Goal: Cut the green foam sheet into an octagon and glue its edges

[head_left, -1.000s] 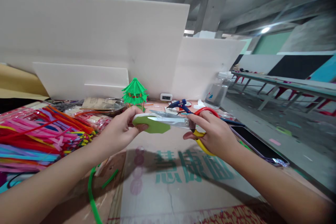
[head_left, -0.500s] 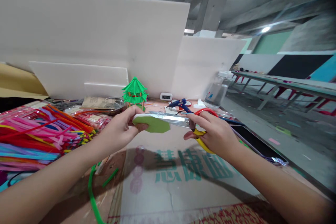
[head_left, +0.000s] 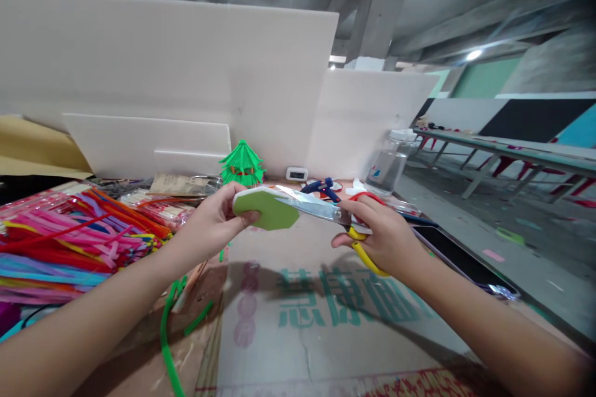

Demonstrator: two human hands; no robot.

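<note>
My left hand (head_left: 218,217) pinches a flat light-green piece with several straight sides (head_left: 272,211) by its left edge, thumb on the green face. A white layer shows along its top edge. My right hand (head_left: 384,229) is closed on a pair of scissors (head_left: 326,209) with red and yellow handles. Their blades point left and lie against the upper right edge of the green piece; whether they are cutting into it I cannot tell. Both hands are raised above the printed sheet on the table. Behind the green piece stands a small green pagoda-like model (head_left: 242,164).
Bundles of coloured pipe cleaners (head_left: 69,242) lie at left. A blue glue gun (head_left: 321,187), a small digital clock (head_left: 297,173) and a clear bottle (head_left: 388,161) stand at the back, before white boards (head_left: 186,68). A dark-screened phone (head_left: 460,257) lies at right.
The scissors have tilted, their blade tips now angled up to the left. The green piece has turned slightly, showing more of its face. The camera view has shifted a little.
</note>
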